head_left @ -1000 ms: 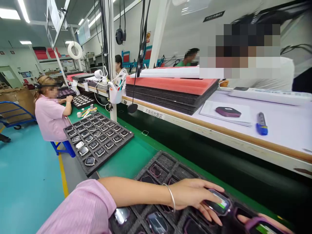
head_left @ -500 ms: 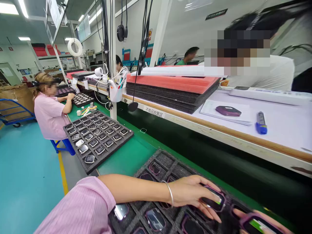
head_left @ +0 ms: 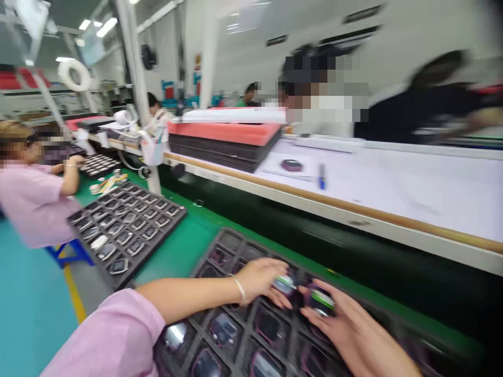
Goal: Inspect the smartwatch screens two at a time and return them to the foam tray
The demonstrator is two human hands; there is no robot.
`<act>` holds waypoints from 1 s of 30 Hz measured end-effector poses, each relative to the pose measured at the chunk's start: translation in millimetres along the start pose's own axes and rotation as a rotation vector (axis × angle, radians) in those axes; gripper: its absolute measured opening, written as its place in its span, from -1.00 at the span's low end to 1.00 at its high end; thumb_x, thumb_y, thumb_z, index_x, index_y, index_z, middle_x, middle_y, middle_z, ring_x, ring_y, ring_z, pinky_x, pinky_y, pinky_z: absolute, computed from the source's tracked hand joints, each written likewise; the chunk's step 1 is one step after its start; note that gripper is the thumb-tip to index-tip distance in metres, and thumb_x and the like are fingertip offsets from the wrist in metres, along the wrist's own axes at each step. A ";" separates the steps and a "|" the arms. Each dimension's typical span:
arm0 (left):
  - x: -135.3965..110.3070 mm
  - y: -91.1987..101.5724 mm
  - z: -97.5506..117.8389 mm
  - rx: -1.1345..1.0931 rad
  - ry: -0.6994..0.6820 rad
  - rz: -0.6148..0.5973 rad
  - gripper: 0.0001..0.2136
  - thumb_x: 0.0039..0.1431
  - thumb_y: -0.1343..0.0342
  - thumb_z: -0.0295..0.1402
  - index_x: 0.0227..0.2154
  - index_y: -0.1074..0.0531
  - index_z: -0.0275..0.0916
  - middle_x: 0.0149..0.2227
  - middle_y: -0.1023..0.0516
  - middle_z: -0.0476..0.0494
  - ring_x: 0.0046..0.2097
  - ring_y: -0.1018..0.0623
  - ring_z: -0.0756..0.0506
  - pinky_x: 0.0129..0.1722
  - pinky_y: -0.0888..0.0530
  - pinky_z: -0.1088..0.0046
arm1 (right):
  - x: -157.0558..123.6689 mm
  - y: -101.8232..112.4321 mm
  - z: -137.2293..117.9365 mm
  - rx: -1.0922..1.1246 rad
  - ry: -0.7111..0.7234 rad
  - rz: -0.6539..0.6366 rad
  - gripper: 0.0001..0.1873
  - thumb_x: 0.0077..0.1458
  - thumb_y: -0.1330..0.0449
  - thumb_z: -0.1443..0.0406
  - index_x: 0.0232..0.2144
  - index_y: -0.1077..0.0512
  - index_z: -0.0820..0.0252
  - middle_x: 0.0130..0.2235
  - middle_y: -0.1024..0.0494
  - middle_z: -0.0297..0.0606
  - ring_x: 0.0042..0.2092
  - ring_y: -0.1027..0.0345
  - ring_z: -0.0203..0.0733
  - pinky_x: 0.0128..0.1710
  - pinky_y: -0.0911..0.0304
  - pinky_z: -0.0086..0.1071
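The left hand [head_left: 261, 280] is gripping one lit device [head_left: 283, 284], the right hand [head_left: 348, 317] another lit device [head_left: 321, 302], both over the near foam tray [head_left: 231, 240] — the right-hand one is lying just right and slightly nearer; blur is hiding their long axes.

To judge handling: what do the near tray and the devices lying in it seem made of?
Near tray: probably foam, dark grey and matte, showing no shine. Devices: glossy, reflecting faces, likely glass or plastic; purplish rims, metal or plastic, unclear.
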State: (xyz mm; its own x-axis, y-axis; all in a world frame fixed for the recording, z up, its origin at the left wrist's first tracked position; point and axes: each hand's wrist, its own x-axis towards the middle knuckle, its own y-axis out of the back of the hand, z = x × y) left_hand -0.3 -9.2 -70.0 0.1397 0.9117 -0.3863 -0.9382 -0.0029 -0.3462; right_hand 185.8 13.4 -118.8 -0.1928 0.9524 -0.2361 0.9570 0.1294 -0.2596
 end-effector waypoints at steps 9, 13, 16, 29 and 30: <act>0.0 4.4 -2.1 0.114 -0.203 -0.064 -0.47 -0.02 -0.23 -0.07 -0.05 -0.30 -0.25 -0.38 -0.52 -0.03 -0.51 -0.57 -0.02 -0.52 -0.45 0.51 | -6.9 -22.8 -21.2 0.249 0.038 -0.105 -0.63 0.05 -0.31 0.06 -0.19 -0.43 0.14 -0.35 -0.60 -0.27 -0.55 -0.48 -0.25 -0.54 -0.32 -0.42; -0.3 3.8 0.5 0.135 -0.203 -0.073 -0.47 -0.09 -0.29 -0.09 -0.09 -0.33 -0.24 -0.33 -0.54 -0.04 -0.47 -0.59 -0.05 -0.46 -0.48 0.46 | -0.9 -17.8 -17.8 0.251 0.047 -0.125 -0.67 0.14 -0.23 0.07 -0.17 -0.39 0.16 -0.37 -0.60 -0.28 -0.55 -0.51 -0.26 -0.57 -0.30 -0.48; 0.6 2.3 2.9 0.142 -0.206 -0.060 -0.48 -0.13 -0.33 -0.12 -0.11 -0.36 -0.23 -0.34 -0.54 -0.02 -0.46 -0.59 -0.06 -0.45 -0.48 0.45 | 2.1 -17.3 -17.0 0.232 0.076 -0.165 -0.69 0.20 -0.18 0.08 -0.16 -0.38 0.18 -0.37 -0.60 -0.28 -0.56 -0.50 -0.28 -0.56 -0.33 -0.49; 0.3 2.0 4.8 0.105 -0.195 -0.057 -0.43 -0.12 -0.30 -0.13 -0.03 -0.37 -0.28 -0.32 -0.58 -0.09 -0.45 -0.60 -0.09 -0.39 -0.52 0.38 | -1.4 -18.1 -18.0 0.220 0.095 -0.192 -0.62 0.22 -0.16 0.02 -0.08 -0.32 0.16 -0.33 -0.58 -0.28 -0.53 -0.50 -0.28 -0.54 -0.40 -0.43; -0.8 1.4 4.7 0.102 -0.193 -0.058 -0.43 -0.11 -0.29 -0.14 -0.03 -0.37 -0.28 -0.32 -0.58 -0.10 -0.44 -0.60 -0.09 -0.39 -0.52 0.38 | -2.0 -18.3 -17.8 0.223 0.100 -0.190 -0.62 0.22 -0.16 0.01 -0.10 -0.33 0.16 -0.33 -0.58 -0.28 -0.53 -0.50 -0.28 -0.53 -0.39 -0.43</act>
State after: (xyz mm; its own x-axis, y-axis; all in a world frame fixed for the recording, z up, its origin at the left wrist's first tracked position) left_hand -3.2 -8.0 -66.2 0.1407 0.9709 -0.1938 -0.9587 0.0847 -0.2714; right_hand 172.5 14.0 -96.9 -0.3306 0.9410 -0.0728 0.8327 0.2545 -0.4918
